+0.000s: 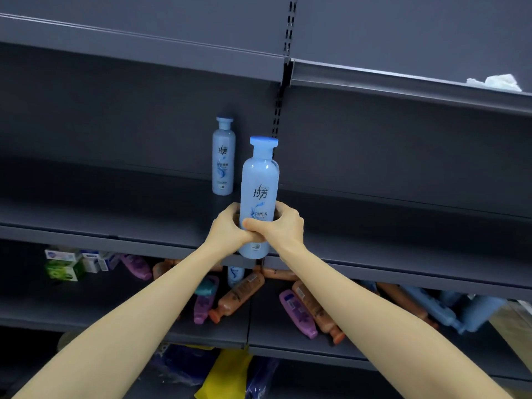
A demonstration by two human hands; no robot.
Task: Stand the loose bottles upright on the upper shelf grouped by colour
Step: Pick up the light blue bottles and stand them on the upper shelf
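A light blue bottle [260,180] with a blue cap is upright in front of the upper shelf's [115,214] front edge. My left hand [227,228] and my right hand [280,226] both grip its lower half, fingers curled round it. A second light blue bottle [223,159] stands upright at the back of that shelf, just left of the held one. On the lower shelf [273,335] lie several loose bottles: purple [298,315], orange-brown [240,295] and light blue [431,309], all on their sides.
A dark upright post [277,116] with slots splits the shelving into two bays. Boxed goods [72,263] sit at the left of the lower shelf. A white crumpled thing [495,82] lies on the top shelf at right. Yellow and blue bags [224,372] lie below.
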